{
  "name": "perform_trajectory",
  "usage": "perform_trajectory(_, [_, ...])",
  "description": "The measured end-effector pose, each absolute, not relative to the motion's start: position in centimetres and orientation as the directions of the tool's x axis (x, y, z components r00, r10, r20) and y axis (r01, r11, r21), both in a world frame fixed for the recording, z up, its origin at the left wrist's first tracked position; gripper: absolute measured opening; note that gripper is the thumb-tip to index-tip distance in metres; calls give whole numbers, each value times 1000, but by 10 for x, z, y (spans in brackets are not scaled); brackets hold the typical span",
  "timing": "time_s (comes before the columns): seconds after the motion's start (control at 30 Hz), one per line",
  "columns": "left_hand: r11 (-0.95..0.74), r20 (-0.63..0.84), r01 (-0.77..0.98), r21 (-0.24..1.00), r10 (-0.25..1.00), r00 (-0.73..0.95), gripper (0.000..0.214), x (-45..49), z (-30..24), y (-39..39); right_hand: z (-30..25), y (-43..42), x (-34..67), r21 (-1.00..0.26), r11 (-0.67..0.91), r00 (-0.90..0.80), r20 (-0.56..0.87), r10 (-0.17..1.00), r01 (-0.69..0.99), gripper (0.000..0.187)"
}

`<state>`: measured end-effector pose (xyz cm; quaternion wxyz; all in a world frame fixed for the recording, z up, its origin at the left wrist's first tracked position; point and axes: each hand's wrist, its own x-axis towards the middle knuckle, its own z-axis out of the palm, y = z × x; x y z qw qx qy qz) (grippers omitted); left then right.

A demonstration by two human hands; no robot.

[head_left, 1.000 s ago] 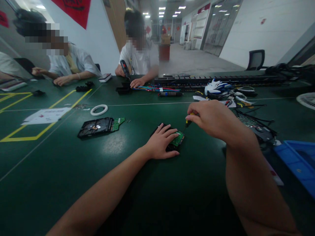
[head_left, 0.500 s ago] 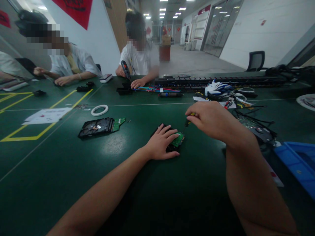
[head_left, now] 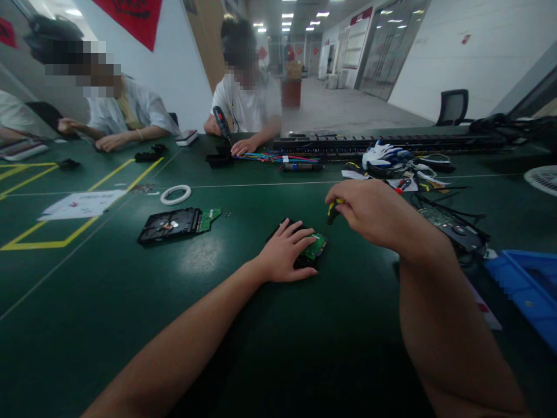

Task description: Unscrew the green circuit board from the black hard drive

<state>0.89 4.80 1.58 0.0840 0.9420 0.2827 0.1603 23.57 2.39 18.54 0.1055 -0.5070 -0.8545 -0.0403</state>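
Observation:
My left hand (head_left: 289,251) lies flat with spread fingers on a black hard drive. Part of the drive's green circuit board (head_left: 314,248) shows past the fingertips; the palm hides the rest. My right hand (head_left: 368,212) is closed round the yellow and black handle of a screwdriver (head_left: 333,213). Its thin shaft points down at the board's far right corner; whether the tip touches a screw is too small to tell. To the left lies a second hard drive (head_left: 169,225) with a green board jutting from its right end, and tiny screws (head_left: 227,215) beside it.
A white ring (head_left: 176,195) and paper sheets (head_left: 82,204) lie at left. A blue bin (head_left: 528,290), another drive with cables (head_left: 456,232) and gloves (head_left: 383,155) are at right. Across the table a co-worker (head_left: 248,98) holds a power screwdriver (head_left: 221,121); another person sits further left.
My right hand has turned slightly on the screwdriver, showing more of its yellow handle. My left hand and the hard drive have stayed in place.

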Motion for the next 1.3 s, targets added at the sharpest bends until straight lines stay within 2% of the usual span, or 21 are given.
perform_trajectory(0.3, [-832, 262, 502, 234, 551, 792, 89, 9, 15, 48, 187, 22, 234, 17, 417, -411, 204, 888, 909, 16])
perform_trajectory(0.67, [-833, 269, 499, 240, 551, 790, 89, 8, 16, 48, 191, 18, 228, 105, 201, -217, 177, 960, 974, 38])
perform_trajectory(0.77, [-836, 265, 496, 237, 546, 795, 89, 9, 16, 48, 190, 18, 228, 81, 221, -232, 176, 957, 972, 33])
perform_trajectory(0.93, [-832, 260, 500, 242, 552, 792, 89, 9, 16, 48, 186, 22, 231, 29, 342, -341, 197, 919, 939, 13])
perform_trajectory(1.13, [-830, 247, 500, 247, 553, 795, 88, 9, 18, 48, 183, 23, 233, -28, 497, -484, 188, 855, 867, 20])
perform_trajectory(1.3, [-828, 253, 501, 251, 556, 792, 89, 9, 17, 47, 186, 22, 231, -5, 495, -487, 174, 856, 869, 24])
